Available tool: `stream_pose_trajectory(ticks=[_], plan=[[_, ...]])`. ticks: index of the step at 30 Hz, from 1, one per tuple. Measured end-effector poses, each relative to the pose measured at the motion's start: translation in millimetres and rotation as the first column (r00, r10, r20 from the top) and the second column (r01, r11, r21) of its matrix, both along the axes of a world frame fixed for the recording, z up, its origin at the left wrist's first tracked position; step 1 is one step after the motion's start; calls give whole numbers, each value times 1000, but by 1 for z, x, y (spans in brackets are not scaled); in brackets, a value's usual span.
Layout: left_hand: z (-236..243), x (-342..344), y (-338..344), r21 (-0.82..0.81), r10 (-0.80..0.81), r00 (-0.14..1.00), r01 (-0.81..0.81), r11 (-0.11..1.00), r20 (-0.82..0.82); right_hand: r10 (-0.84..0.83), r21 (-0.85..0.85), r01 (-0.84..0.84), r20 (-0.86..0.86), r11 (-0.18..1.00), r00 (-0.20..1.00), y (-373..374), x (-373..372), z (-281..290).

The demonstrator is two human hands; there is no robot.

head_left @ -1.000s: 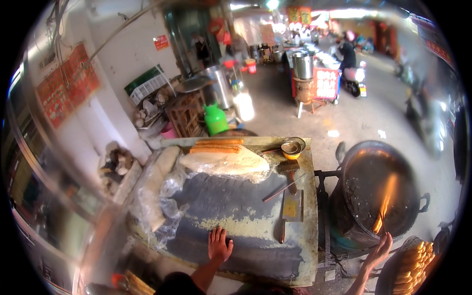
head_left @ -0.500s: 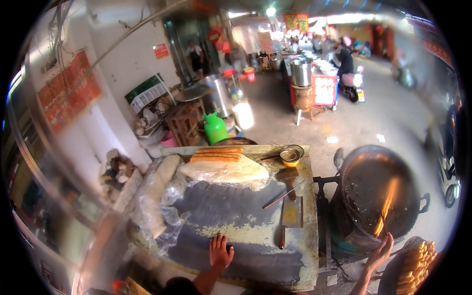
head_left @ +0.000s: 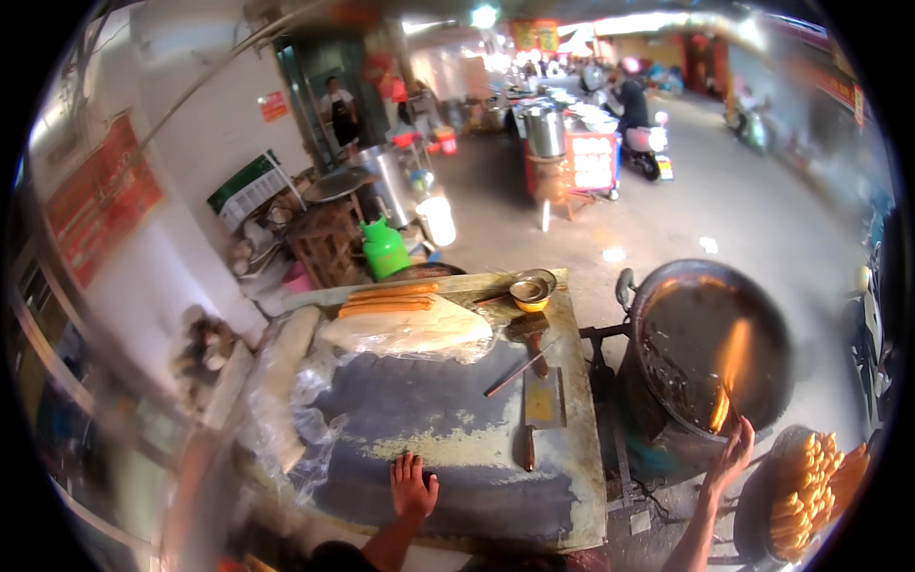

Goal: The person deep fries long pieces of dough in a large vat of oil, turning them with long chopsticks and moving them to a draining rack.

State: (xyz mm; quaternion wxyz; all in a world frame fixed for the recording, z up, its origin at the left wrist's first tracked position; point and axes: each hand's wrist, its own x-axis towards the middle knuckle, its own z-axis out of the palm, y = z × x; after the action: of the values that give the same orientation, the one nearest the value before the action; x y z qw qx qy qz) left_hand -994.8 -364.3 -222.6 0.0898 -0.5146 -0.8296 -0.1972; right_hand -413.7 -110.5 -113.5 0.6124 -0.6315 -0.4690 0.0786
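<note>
**Reach and Brace**

The right hand grips thin sticks (chopsticks, seemingly), likely for distance, at a fried dough stick inside the pot; apart, the left hand lies flat on the worktable, perhaps bracing.

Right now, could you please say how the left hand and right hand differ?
The left hand lies palm down on the dark work surface; the right hand is by the pot. The left hand's fingers are extended; the right hand appears to grip a thin dark utensil. Both are bare.
</note>
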Motion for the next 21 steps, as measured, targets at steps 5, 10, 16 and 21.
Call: stream_pose_trajectory(ticks=[5, 10, 16, 21], plan=[[-10, -4, -5, -35, 18, 1000, -18, 999, 0, 75, 139, -64, -76, 988, 994, 9, -10, 6], [-10, -4, 1, 10, -30, 1000, 30, 999, -8, 66, 183, -40, -139, 982, 988, 10, -3, -3], [-6, 3, -5, -17, 4, 999, -3, 1000, 39, -68, 188, 77, -53, 979, 996, 12, -7, 22], [-15, -1, -7, -11, -43, 999, 43, 999, -12, -39, 167, 65, -154, 984, 987, 19, -8, 37]])
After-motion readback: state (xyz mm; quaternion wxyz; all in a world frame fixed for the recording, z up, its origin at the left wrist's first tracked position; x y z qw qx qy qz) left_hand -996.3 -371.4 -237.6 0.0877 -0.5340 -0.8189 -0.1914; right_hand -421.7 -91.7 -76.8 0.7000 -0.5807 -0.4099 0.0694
